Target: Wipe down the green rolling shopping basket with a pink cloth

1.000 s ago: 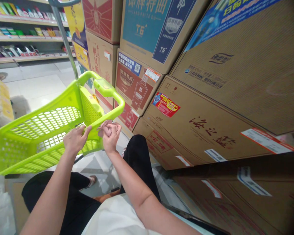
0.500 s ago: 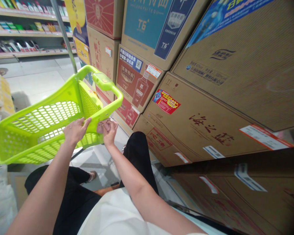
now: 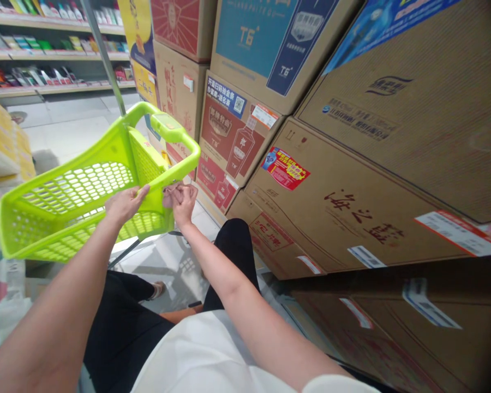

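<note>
A bright green plastic shopping basket cart (image 3: 85, 170) with meshed sides stands before me, its handle end toward the boxes. My left hand (image 3: 125, 205) is closed over the near rim, thumb lying along the top edge. In my right hand (image 3: 183, 206) is a bunched pinkish-brown cloth (image 3: 171, 195), pressed against the cart's side just below the handle (image 3: 192, 161). The fingers of that hand are curled into the cloth. A grey metal pole (image 3: 106, 60) rises behind the cart's handle end.
Stacked cardboard cartons (image 3: 335, 202) with printed labels form a wall on the right. Shelves of small packaged goods (image 3: 45, 49) stand at the far left. Yellow-and-white packs (image 3: 8, 136) are piled at the left edge. Pale floor tiles (image 3: 65, 123) show between them.
The view has shifted slightly, so the boxes sit a little further right. My right hand and the cloth have moved slightly up along the cart's side. My left hand keeps its hold.
</note>
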The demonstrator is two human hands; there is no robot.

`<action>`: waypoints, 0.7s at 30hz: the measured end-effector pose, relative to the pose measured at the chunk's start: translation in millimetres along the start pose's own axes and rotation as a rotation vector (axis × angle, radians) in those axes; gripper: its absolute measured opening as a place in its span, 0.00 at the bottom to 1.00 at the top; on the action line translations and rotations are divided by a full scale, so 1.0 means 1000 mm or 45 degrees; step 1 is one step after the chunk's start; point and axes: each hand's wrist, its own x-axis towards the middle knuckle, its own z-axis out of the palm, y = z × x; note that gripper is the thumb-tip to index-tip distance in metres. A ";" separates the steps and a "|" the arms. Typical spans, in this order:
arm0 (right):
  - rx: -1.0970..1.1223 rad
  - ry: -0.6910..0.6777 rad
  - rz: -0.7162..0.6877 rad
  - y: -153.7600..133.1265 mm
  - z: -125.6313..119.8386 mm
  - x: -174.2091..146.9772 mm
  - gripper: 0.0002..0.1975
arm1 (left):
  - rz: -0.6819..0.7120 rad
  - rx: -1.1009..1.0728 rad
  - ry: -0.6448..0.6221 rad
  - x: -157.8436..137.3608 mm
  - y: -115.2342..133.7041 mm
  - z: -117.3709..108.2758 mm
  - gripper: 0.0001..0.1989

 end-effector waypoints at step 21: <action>-0.062 -0.154 0.030 -0.007 0.010 -0.021 0.06 | -0.027 -0.025 0.028 0.008 -0.001 -0.005 0.41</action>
